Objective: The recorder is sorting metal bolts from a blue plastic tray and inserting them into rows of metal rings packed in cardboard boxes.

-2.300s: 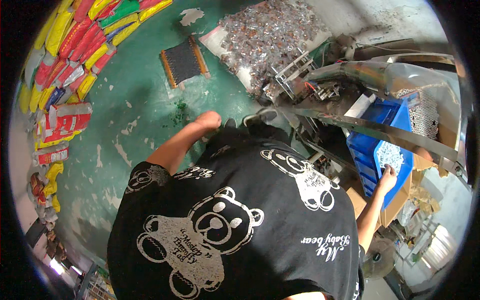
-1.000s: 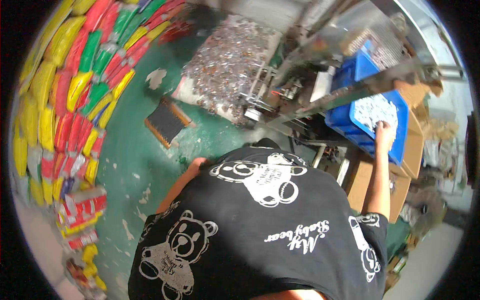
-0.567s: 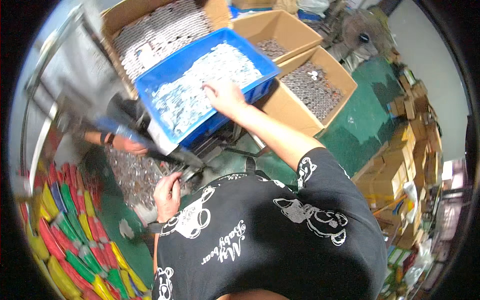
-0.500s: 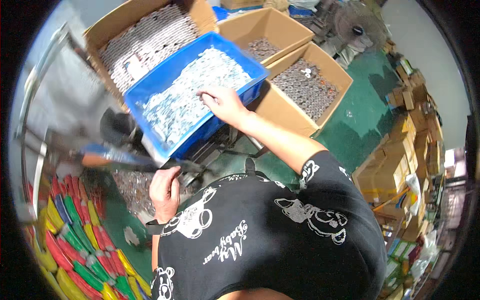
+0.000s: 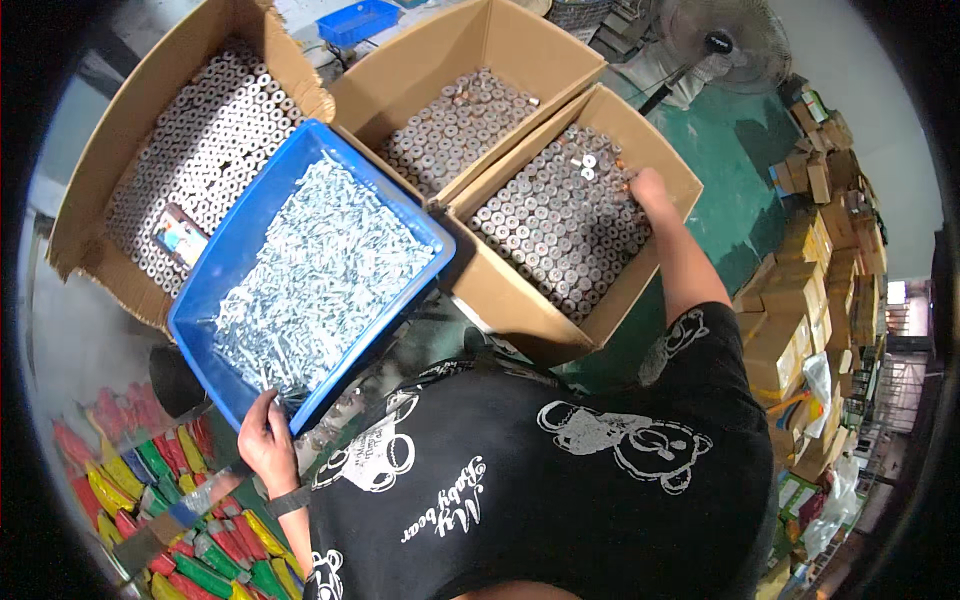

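In the right cardboard box [image 5: 475,265], my right hand [image 5: 650,190] reaches in at the far right side, fingers bent down among small round metal parts [image 5: 545,215], each with a hole in its end. What its fingertips grip is hidden. At the near corner of the blue plastic bin [image 5: 185,330], my left hand [image 5: 265,440] is closed, thumb and fingers drawn together at the rim. Anything small between them cannot be made out. Loose silvery metal pins [image 5: 320,270] fill the bin in a heap.
Another cardboard box [image 5: 395,100] of similar parts stands behind. At left, a torn-edged box [image 5: 100,150] holds rows of them, a phone-like object [image 5: 181,236] on top. Red, green and yellow bundles [image 5: 220,545] lie lower left. A fan [image 5: 718,45] and stacked cartons [image 5: 790,340] stand at right.
My right hand has moved from above the blue bin into the right cardboard box. My left hand has come to the bin's near corner. The view has shifted, showing more of the boxes.
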A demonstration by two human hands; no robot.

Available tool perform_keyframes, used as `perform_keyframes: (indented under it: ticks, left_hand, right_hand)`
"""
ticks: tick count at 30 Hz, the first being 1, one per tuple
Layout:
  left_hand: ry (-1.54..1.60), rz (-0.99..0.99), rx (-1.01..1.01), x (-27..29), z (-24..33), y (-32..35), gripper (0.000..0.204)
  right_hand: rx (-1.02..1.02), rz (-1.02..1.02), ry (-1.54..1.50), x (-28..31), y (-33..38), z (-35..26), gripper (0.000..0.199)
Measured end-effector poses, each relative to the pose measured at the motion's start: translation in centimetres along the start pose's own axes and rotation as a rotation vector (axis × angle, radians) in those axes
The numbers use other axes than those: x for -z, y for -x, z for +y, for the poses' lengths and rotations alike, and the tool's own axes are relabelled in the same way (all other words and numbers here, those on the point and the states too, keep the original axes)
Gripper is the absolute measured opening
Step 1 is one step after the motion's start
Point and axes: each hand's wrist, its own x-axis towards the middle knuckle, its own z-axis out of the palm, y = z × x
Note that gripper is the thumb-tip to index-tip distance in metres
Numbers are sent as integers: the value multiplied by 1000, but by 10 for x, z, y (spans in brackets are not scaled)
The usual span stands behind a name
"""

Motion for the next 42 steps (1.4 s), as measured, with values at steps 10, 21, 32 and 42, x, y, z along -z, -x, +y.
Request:
perform_keyframes:
  ticks: [10, 21, 32, 42]
  left_hand:
    - [53, 6, 47, -13, -24, -7, 21]
    - [-120, -27, 46, -2, 1, 0, 21]
    - [-55, 40, 28, -2, 4, 2, 21]
    - [-110, 9, -17, 0, 3, -1, 18]
  right_hand:
    - [383, -177, 405, -43, -56, 118, 32]
    - [-187, -210, -167, 60, -16, 35, 22]
    - [-52, -333, 480, 25, 7, 22, 28]
    - [-264, -172, 325, 32, 26, -33, 28]
